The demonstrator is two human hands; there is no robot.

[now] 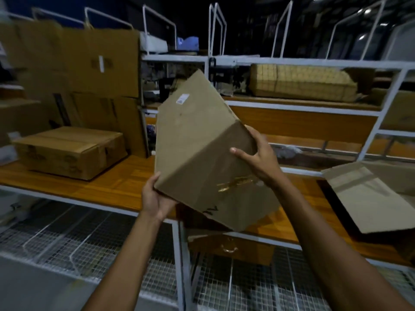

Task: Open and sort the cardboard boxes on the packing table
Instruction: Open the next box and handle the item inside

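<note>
box tilted | left hand grips lower corner | right hand right edge

- A white metal rack stands at the back.
- A yellowish bundle with a grid pattern lies on its shelf, at the right.
- A blue object, blurred, sits on the upper shelf.
- A wire mesh grating lies low at the left.
- A brown drawer with a curved metal handle is beside it.

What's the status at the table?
Left hand grips box, lower corner. Right hand holds its right edge. Box tilted, above table. Second box left, apart.
</note>
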